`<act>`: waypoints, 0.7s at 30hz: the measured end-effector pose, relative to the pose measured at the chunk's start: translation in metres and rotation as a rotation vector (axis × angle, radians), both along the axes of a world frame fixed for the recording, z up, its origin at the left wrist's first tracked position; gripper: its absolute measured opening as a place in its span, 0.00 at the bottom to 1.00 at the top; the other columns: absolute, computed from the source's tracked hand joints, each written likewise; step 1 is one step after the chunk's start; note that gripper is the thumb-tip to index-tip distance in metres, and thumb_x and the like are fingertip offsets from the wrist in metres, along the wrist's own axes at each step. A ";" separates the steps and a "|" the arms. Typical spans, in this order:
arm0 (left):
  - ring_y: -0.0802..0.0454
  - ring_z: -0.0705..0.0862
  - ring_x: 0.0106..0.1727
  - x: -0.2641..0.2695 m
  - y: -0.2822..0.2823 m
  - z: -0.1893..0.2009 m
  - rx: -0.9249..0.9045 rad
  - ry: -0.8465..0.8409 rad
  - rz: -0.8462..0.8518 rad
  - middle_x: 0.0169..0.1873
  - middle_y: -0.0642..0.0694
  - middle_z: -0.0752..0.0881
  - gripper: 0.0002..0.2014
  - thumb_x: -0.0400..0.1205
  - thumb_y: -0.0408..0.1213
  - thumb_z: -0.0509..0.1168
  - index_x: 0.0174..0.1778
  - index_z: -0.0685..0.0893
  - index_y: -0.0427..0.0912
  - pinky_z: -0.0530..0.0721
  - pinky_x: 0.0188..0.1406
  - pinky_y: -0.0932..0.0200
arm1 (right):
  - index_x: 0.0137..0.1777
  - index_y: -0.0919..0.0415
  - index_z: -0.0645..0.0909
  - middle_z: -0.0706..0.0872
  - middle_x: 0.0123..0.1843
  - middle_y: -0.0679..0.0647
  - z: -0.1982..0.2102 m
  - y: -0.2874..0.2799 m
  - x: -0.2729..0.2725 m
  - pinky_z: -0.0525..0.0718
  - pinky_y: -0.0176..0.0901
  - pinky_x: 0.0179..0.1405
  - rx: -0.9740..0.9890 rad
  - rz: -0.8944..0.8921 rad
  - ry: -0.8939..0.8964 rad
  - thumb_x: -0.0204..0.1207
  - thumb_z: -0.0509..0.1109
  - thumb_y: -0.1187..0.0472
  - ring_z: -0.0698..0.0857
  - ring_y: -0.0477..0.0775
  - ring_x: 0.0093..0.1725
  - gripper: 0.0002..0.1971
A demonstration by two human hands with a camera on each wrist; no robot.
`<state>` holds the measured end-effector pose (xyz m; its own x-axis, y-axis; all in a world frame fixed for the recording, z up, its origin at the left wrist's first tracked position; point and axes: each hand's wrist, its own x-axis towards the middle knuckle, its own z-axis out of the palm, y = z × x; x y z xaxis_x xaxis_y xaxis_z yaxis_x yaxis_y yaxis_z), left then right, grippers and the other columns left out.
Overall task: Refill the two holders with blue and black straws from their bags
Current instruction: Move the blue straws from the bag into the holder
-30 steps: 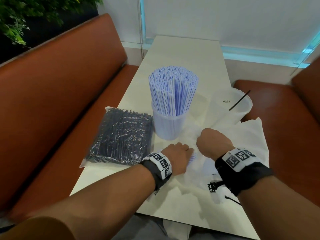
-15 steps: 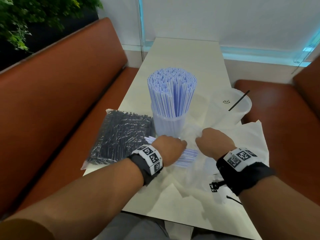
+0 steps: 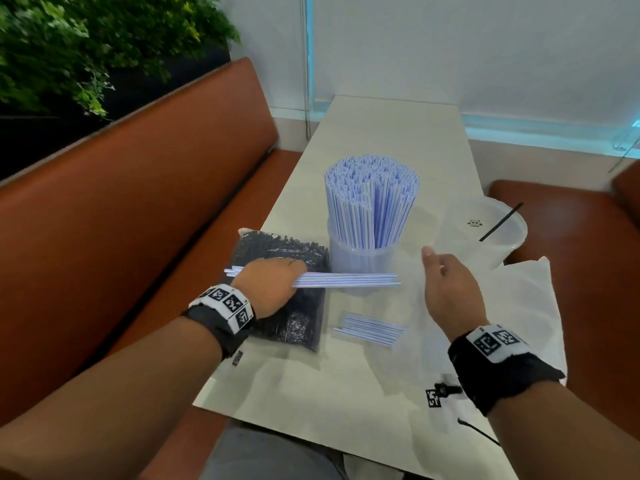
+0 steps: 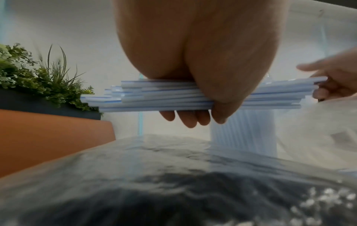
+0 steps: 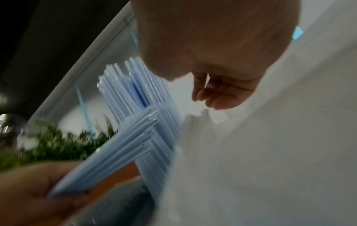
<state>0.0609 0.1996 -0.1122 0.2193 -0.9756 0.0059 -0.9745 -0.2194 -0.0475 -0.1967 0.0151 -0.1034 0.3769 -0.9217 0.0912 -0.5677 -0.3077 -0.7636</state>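
Note:
My left hand (image 3: 273,284) grips a bundle of blue straws (image 3: 349,280) and holds it level above the bag of black straws (image 3: 294,327), just in front of the left holder (image 3: 360,263). That holder is packed with upright blue straws (image 3: 372,199). In the left wrist view my fingers (image 4: 190,118) curl under the bundle (image 4: 146,97). My right hand (image 3: 440,271) hovers empty with relaxed fingers (image 5: 212,96), just right of the bundle's ends. The clear right holder (image 3: 485,233) holds one black straw (image 3: 500,221).
A few blue straws (image 3: 370,329) lie flat inside a limp clear bag near the table's front middle. White paper (image 3: 523,306) covers the right of the narrow table (image 3: 391,133). Orange bench seats (image 3: 121,237) flank both sides; a green plant (image 3: 86,39) stands behind the left bench.
My left hand drew a bundle of blue straws out of the clear bag and carried it left and up over the black bag. My right hand let go of the bag and opened.

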 end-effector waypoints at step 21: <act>0.50 0.87 0.38 -0.109 -0.056 0.094 -0.786 1.149 0.027 0.37 0.50 0.87 0.05 0.81 0.41 0.74 0.47 0.85 0.53 0.86 0.36 0.57 | 0.60 0.68 0.84 0.92 0.56 0.66 0.025 0.023 0.006 0.89 0.54 0.54 0.970 -0.026 -0.758 0.88 0.58 0.40 0.93 0.63 0.53 0.29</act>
